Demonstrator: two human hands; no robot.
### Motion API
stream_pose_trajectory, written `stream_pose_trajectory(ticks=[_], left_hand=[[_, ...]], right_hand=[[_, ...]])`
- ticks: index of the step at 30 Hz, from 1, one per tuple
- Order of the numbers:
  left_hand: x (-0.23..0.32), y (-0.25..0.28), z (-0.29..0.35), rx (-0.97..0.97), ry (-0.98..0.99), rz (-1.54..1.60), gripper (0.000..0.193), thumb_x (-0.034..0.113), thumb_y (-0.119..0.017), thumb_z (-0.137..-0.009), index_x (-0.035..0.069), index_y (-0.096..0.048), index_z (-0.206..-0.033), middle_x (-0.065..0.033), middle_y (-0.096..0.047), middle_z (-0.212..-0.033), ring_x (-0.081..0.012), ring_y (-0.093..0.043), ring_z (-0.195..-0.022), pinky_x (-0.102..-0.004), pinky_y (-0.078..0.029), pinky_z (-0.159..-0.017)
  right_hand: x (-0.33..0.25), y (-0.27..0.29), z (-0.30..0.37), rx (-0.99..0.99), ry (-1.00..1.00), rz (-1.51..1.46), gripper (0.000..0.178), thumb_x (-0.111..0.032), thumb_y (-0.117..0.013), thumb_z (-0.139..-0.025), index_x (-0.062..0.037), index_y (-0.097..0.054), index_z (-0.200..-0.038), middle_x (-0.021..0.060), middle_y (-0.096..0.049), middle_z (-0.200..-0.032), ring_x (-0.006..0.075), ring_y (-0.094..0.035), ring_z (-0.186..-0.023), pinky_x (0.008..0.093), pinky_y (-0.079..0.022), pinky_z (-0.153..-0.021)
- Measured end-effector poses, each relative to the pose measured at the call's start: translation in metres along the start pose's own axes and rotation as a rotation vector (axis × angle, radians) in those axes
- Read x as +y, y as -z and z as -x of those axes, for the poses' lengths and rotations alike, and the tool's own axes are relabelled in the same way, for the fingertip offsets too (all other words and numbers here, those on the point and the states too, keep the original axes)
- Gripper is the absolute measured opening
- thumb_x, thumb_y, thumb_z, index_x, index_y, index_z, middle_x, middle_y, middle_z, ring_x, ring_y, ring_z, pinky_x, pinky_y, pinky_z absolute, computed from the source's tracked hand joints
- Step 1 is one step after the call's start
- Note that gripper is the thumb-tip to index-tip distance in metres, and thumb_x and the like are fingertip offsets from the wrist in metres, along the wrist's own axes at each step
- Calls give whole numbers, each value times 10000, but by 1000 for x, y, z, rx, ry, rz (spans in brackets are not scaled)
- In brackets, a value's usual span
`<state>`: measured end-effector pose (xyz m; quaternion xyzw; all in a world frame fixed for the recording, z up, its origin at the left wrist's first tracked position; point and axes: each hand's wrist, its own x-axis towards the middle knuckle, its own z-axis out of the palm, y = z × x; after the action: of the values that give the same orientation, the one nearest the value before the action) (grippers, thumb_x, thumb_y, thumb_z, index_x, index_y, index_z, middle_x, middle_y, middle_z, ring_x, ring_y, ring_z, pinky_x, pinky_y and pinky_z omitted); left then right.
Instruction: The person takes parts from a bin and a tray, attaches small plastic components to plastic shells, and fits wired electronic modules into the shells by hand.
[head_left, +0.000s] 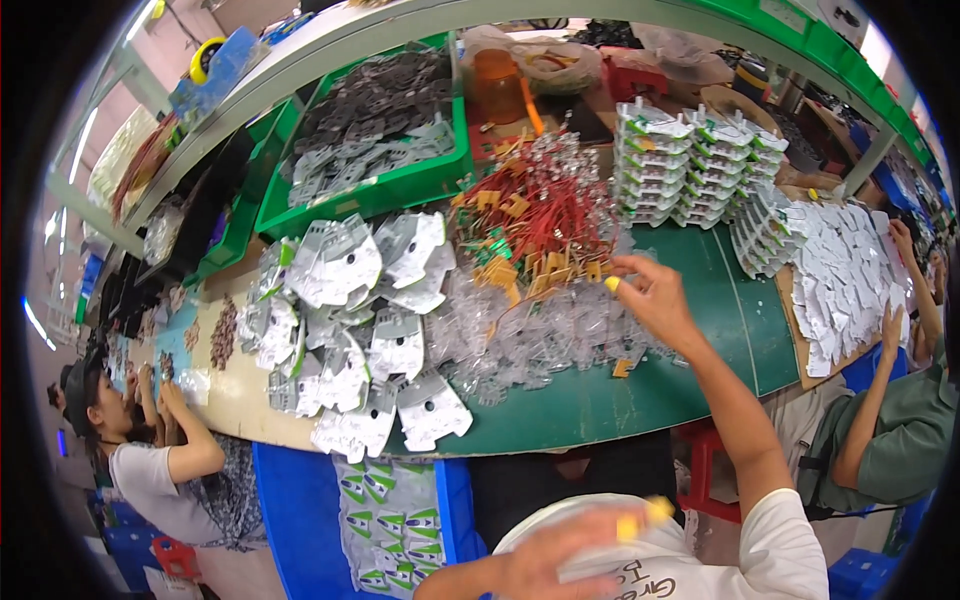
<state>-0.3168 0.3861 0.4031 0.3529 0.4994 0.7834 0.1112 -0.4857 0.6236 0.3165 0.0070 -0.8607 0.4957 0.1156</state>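
My right hand (pixel 655 300) reaches over the green table (pixel 735 330), a yellow cover on one fingertip. Its thumb and index finger look apart, close to the orange connectors (pixel 550 268) at the edge of a heap of red wires (pixel 560 210). Below the hand spreads a pile of small clear plastic pieces (pixel 530 335). My left hand (pixel 575 550), smeared by motion, is low in front of my white shirt, with yellow covers on its fingertips. Whether it holds anything cannot be made out.
White-and-grey plastic housings (pixel 345 262) lie stacked on the left; more white housings (pixel 655 165) stand at back right. Behind is a green crate (pixel 365 205) of grey parts. A blue bin (pixel 290 520) stands below the table edge. People work at left (pixel 150 470) and right (pixel 905 420).
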Motion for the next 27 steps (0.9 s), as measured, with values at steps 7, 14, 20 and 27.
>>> stream_pose_trajectory(ticks=[7,14,20,27], left_hand=[[34,-25,-21,-347,-159,772,450,-22,-487,-924,14,-390,-1361,-293,-484,-1247,-398,-520,-1127,-453,-437,-917],[17,-23,-22,-333,-75,604,326,-34,-516,-917,-105,-498,-1234,-214,-644,-1013,-302,-632,-886,-385,-514,-710],[-19,-2,-11,-161,344,183,503,-11,-526,-928,-23,-346,-1397,-148,-636,-999,-190,-620,-871,-309,-510,-761],[-59,37,13,363,501,89,408,5,-537,-927,-19,-439,-1322,-100,-595,-1032,-115,-581,-812,-244,-493,-704]], right_hand=[[-3,40,-15,-5,-33,-72,161,-94,-599,-861,4,-678,-962,-42,-568,-650,19,-467,-537,204,-369,-484],[-11,63,-18,-154,-15,140,162,-110,-610,-787,17,-668,-869,9,-474,-525,71,-424,-487,270,-334,-463],[-17,54,-4,-54,273,303,127,-105,-604,-801,13,-650,-806,18,-583,-617,72,-536,-569,247,-379,-499],[-55,30,45,-288,-33,-96,75,-48,-615,-794,9,-644,-834,15,-621,-684,48,-550,-586,211,-406,-502]])
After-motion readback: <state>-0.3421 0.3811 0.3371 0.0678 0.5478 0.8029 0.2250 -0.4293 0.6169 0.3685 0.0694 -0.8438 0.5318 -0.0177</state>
